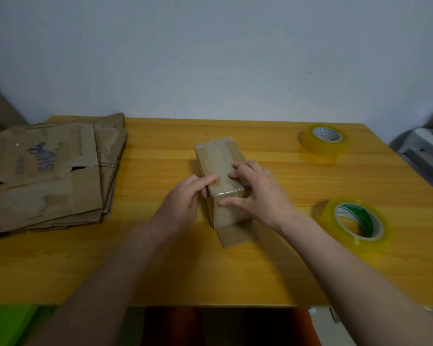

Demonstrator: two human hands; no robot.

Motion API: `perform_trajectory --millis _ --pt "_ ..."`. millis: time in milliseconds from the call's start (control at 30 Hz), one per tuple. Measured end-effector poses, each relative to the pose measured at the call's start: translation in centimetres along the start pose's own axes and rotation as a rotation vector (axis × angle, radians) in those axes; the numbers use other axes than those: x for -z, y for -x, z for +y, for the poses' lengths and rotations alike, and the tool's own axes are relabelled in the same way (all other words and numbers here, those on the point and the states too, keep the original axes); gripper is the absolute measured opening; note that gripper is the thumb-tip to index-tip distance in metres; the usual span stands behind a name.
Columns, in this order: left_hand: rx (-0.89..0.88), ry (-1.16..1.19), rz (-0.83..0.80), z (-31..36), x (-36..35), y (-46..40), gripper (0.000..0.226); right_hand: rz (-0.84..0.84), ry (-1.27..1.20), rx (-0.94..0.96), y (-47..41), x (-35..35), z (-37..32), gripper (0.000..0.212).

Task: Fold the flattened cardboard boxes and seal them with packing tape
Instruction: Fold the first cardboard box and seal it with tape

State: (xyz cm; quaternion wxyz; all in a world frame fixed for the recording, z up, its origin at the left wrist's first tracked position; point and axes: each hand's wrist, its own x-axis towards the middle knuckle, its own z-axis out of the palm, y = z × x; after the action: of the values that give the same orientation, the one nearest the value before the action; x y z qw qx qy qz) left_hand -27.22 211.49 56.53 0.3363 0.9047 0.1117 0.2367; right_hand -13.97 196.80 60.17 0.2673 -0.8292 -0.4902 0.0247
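Observation:
A small brown cardboard box [218,161] stands in the middle of the wooden table [160,270], with shiny tape along its top and over its near edge. A loose flap sticks out at its near bottom. My left hand [185,206] rests against the box's left side, its index finger lying straight on the top. My right hand [258,193] presses on the top's near right with straight fingers, and its thumb lies on the near face. A stack of flattened cardboard boxes [45,176] lies at the table's left.
Two rolls of clear yellowish packing tape lie on the right: one at the back [324,143], one nearer [355,223]. A grey wall rises behind the table. A white object [425,148] stands off the table's right edge, and something green [8,325] lies below its front left.

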Motion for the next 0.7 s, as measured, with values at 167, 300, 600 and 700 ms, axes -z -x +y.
perform_trajectory --millis 167,300,600,700 --pt "-0.012 0.065 0.030 0.1 -0.1 -0.2 0.061 0.020 0.222 -0.045 -0.1 -0.5 -1.8 0.081" --pt "0.090 0.076 0.053 0.8 -0.2 -0.2 0.048 0.094 0.263 -0.014 -0.1 -1.4 -1.4 0.076" --pt "-0.092 -0.040 0.388 0.4 -3.0 -1.3 0.056 -0.125 -0.382 0.126 -0.4 1.0 3.4 0.069" --pt "-0.202 -0.156 0.358 -0.4 -2.6 -1.4 0.067 -0.136 -0.022 0.309 -1.2 0.6 4.2 0.077"
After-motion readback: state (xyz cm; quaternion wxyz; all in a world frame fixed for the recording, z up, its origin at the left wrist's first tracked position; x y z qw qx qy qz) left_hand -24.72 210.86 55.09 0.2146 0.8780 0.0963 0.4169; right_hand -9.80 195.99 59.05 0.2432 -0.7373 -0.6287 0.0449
